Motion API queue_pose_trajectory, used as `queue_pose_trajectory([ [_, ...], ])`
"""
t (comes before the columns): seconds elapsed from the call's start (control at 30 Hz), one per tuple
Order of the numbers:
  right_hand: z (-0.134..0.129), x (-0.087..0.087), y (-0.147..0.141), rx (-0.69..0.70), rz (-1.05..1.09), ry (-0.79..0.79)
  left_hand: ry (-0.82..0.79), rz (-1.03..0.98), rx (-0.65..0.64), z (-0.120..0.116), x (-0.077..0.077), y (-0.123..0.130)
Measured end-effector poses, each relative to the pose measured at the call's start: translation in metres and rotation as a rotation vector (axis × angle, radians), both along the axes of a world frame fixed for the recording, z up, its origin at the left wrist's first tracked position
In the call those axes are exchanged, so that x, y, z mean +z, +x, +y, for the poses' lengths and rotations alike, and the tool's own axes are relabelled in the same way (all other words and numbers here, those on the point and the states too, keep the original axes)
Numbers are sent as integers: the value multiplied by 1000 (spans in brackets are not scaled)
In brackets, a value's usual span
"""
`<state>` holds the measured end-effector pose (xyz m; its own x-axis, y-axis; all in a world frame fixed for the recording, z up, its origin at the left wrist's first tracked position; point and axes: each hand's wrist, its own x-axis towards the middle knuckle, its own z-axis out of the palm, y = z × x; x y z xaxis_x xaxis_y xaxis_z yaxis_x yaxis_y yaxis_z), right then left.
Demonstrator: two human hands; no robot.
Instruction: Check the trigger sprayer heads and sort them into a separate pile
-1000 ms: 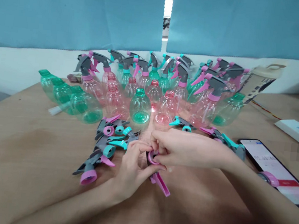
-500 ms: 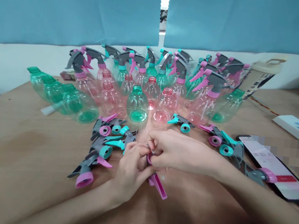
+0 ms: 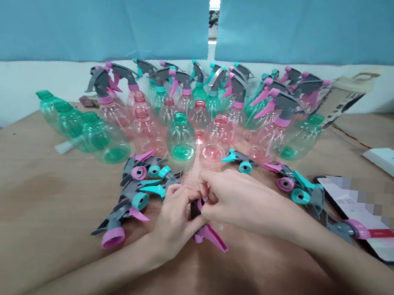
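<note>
My left hand (image 3: 177,220) is closed round a grey and pink trigger spray head (image 3: 211,237), whose pink trigger points down and right. Over its pink collar, my right hand (image 3: 225,197) pinches with bent fingers; what lies between those fingertips is hidden. Left of my hands lie several loose spray heads, among them one with a pink collar (image 3: 113,237) and one with a turquoise collar (image 3: 139,200). Beyond my hands stand uncapped bottles, including a green bottle (image 3: 181,139) and a pink bottle (image 3: 216,140).
Several bottles with spray heads fitted (image 3: 239,95) stand in rows at the back. Green bottles (image 3: 102,137) lean at the left, by a bundle of clear tubes (image 3: 68,145). On the right are a phone (image 3: 358,216), a white box (image 3: 392,163) and a tall cup (image 3: 346,97).
The held spray head has turned slightly, its pink trigger swinging to the right and up. My right hand has shifted a little at the collar.
</note>
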<state>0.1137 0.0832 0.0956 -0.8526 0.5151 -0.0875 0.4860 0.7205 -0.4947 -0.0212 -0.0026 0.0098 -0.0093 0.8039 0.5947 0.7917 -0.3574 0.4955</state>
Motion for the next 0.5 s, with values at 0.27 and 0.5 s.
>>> queue_pose_trajectory([
  [0.27,-8,16,-5,-76,-240,152,29,33,0,2,1,0],
  [0.5,-29,16,-1,135,-389,374,-5,63,0,-1,2,-1],
])
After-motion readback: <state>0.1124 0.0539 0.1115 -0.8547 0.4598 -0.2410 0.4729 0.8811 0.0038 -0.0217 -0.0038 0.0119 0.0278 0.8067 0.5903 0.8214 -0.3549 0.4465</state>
